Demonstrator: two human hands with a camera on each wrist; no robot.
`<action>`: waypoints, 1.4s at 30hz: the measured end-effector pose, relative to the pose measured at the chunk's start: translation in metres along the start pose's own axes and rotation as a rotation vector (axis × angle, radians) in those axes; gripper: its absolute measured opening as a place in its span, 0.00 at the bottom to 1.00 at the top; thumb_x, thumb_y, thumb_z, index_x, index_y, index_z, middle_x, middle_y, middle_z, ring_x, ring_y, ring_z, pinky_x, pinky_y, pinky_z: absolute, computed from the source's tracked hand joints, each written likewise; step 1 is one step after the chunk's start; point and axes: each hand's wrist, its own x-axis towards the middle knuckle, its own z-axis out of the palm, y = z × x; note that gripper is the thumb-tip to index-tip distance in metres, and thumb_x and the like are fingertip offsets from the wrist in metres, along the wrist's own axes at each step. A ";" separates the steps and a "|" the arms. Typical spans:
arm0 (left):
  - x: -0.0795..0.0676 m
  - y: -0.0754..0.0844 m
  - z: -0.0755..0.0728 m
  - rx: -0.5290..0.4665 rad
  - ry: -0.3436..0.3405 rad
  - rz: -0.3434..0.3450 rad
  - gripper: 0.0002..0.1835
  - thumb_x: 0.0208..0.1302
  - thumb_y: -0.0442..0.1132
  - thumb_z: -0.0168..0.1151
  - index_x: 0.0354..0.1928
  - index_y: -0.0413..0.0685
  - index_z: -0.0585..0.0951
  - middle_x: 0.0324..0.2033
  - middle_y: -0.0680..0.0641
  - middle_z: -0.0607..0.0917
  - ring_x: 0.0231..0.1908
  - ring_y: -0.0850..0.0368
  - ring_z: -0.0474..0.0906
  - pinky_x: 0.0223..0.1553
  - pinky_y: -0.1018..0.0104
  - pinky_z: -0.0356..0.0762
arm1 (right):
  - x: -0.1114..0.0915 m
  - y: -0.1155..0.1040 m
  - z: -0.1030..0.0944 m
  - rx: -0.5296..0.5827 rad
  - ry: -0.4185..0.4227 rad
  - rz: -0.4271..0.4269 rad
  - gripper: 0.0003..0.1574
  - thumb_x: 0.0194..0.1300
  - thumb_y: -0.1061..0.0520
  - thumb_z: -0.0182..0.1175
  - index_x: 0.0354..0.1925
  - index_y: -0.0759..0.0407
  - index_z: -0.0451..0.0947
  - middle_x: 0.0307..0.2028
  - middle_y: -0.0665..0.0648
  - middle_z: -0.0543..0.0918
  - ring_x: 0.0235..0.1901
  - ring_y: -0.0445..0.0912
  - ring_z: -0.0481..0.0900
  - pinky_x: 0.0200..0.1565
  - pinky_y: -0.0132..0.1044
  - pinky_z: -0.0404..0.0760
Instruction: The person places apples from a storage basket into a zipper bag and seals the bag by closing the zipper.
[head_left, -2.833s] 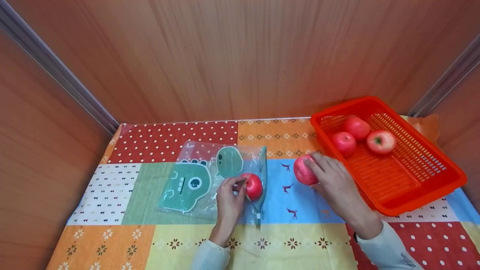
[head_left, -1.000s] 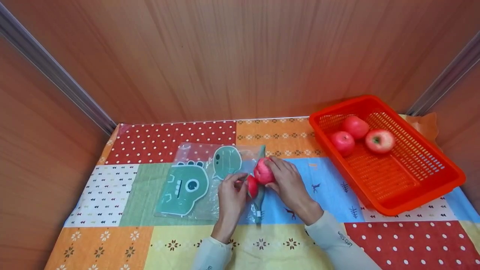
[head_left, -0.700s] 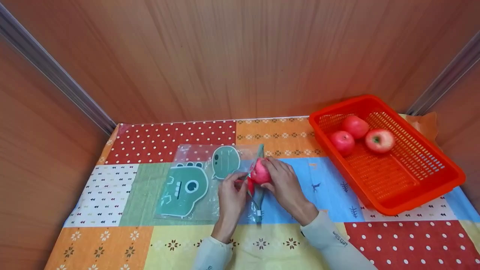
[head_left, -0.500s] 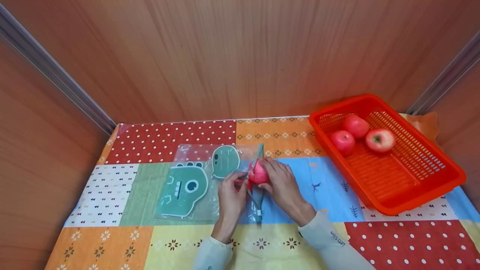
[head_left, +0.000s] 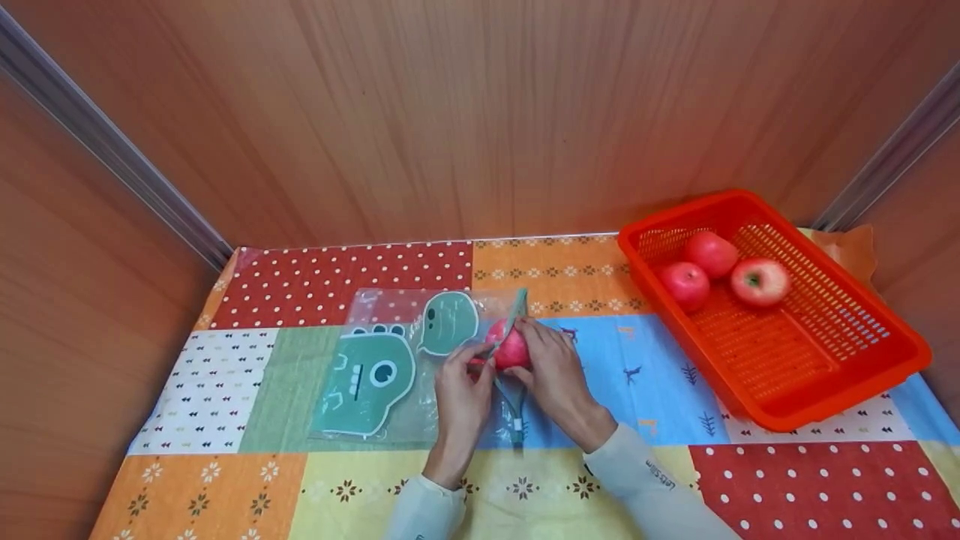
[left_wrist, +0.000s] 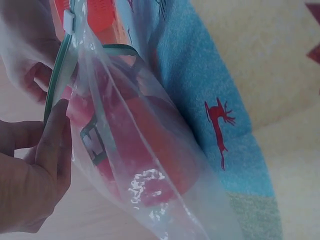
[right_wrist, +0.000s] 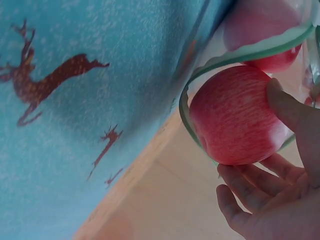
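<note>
Right hand (head_left: 551, 367) grips an apple (right_wrist: 235, 116) at the bag (left_wrist: 150, 165) mouth; left hand (head_left: 461, 386) pinches the rim, which may slip and block entry.

Wood-grain wall panels (head_left: 465, 112), metal corner strips (head_left: 112, 142), patchwork tablecloth (head_left: 225, 390).

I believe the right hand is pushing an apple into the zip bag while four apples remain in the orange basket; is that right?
Not quite: the orange basket holds three apples, not four, as the head view shows. The rest stands: the right hand is pushing an apple into the zip bag, whose mouth the left hand holds open.
</note>
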 end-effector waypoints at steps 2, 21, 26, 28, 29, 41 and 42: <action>0.000 0.000 0.000 -0.007 0.004 -0.007 0.14 0.66 0.25 0.71 0.51 0.41 0.90 0.44 0.44 0.89 0.37 0.55 0.85 0.41 0.63 0.87 | 0.000 0.000 0.002 -0.002 -0.002 0.000 0.47 0.57 0.55 0.82 0.69 0.65 0.73 0.66 0.66 0.80 0.65 0.61 0.79 0.69 0.61 0.73; 0.000 0.002 -0.003 0.004 0.058 -0.003 0.15 0.65 0.29 0.73 0.53 0.42 0.90 0.47 0.45 0.91 0.41 0.53 0.88 0.48 0.58 0.89 | -0.002 -0.008 0.014 -0.092 -0.093 -0.039 0.40 0.60 0.55 0.80 0.65 0.64 0.74 0.65 0.68 0.77 0.63 0.63 0.79 0.69 0.60 0.72; 0.001 0.002 -0.003 0.001 0.061 -0.011 0.14 0.65 0.28 0.73 0.52 0.42 0.90 0.45 0.45 0.90 0.40 0.53 0.88 0.47 0.59 0.89 | -0.003 -0.008 0.015 -0.157 -0.052 -0.068 0.37 0.60 0.56 0.80 0.63 0.62 0.76 0.59 0.65 0.80 0.55 0.62 0.83 0.66 0.60 0.74; 0.000 0.002 -0.003 0.004 0.065 -0.013 0.14 0.65 0.29 0.73 0.52 0.42 0.90 0.44 0.46 0.90 0.39 0.54 0.88 0.46 0.59 0.89 | -0.002 -0.008 0.017 -0.166 -0.047 -0.079 0.37 0.60 0.56 0.80 0.63 0.62 0.76 0.60 0.64 0.80 0.55 0.60 0.84 0.66 0.58 0.74; 0.000 0.002 -0.003 0.005 0.066 -0.012 0.13 0.65 0.29 0.73 0.52 0.42 0.90 0.44 0.46 0.90 0.39 0.54 0.88 0.46 0.59 0.89 | -0.002 -0.009 0.018 -0.168 -0.045 -0.086 0.37 0.60 0.56 0.80 0.63 0.63 0.76 0.60 0.64 0.81 0.56 0.60 0.84 0.66 0.57 0.74; 0.002 0.001 -0.003 0.014 0.101 0.024 0.13 0.63 0.26 0.73 0.49 0.40 0.91 0.41 0.45 0.90 0.36 0.53 0.88 0.41 0.59 0.89 | 0.005 -0.008 0.030 -0.168 -0.059 -0.091 0.38 0.67 0.57 0.74 0.70 0.67 0.73 0.66 0.67 0.78 0.67 0.60 0.78 0.71 0.60 0.70; 0.002 0.000 -0.003 0.014 0.102 0.020 0.13 0.63 0.26 0.74 0.49 0.40 0.91 0.41 0.45 0.90 0.36 0.53 0.88 0.41 0.59 0.89 | 0.005 -0.008 0.030 -0.176 -0.060 -0.092 0.38 0.67 0.57 0.74 0.70 0.66 0.73 0.67 0.67 0.77 0.67 0.60 0.77 0.71 0.60 0.70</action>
